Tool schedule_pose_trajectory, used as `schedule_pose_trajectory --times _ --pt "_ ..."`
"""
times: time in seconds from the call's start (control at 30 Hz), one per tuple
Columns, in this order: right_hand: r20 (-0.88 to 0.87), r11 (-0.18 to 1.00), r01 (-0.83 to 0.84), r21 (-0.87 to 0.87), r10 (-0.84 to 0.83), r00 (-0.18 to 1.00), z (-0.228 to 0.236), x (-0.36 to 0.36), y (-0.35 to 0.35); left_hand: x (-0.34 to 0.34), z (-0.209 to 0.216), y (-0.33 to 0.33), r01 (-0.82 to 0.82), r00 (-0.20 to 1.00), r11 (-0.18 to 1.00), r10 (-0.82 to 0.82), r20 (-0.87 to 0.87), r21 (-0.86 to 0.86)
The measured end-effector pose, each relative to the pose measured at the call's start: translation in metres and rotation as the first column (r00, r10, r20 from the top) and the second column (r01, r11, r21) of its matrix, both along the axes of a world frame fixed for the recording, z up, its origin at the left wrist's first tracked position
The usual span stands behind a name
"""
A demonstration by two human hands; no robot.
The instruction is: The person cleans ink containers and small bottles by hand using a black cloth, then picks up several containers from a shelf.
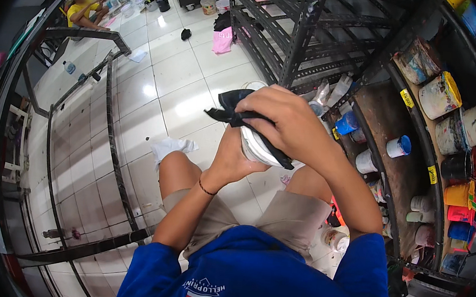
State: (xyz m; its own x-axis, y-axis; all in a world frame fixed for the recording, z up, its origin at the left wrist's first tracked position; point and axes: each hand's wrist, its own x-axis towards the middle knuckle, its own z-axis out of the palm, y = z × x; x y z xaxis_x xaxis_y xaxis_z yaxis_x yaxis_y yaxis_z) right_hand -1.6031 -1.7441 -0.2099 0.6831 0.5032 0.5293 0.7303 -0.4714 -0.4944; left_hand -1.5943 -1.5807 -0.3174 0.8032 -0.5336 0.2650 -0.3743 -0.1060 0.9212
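I'm in what looks like a paint workshop: right of my right hand (282,118), stained tubs (439,97) crowd shelves (379,102); beyond it stand a black slotted-metal rack (300,33) and, farther, pots (208,6) on tiled floor (184,79).

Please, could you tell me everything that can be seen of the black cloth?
The black cloth is plain, matte and soft-looking, probably fabric, creased and bunched. One narrow end sticks out to the left, and a broader part reaches down to the lower right. The right hand holds it against the white container, which the left hand supports, above the person's knees. The fingers hide its middle, so its full shape cannot be told.
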Motion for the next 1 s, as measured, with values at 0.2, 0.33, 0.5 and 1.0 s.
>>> schedule_pose_trajectory --times 0.2,0.33,0.5,1.0 --pt "-0.241 0.968 -0.238 -0.081 0.212 0.947 0.008 -0.025 -0.021 0.006 -0.036 0.023 -0.052 0.979 0.998 0.057 0.197 -0.029" --pt "-0.074 0.987 -0.161 0.018 0.162 0.984 -0.002 -0.019 -0.002 0.001 -0.049 0.022 -0.031 0.952 0.996 0.002 0.306 0.088" --pt "0.006 0.979 0.198 -0.042 -0.198 0.980 0.002 0.009 -0.005 -0.013 -0.011 0.008 -0.198 0.930 0.980 0.191 0.313 -0.010" --pt "-0.161 1.000 -0.017 -0.024 0.013 0.987 -0.006 -0.032 -0.014 -0.008 -0.022 0.019 -0.123 0.965 0.992 0.124 0.229 -0.021"
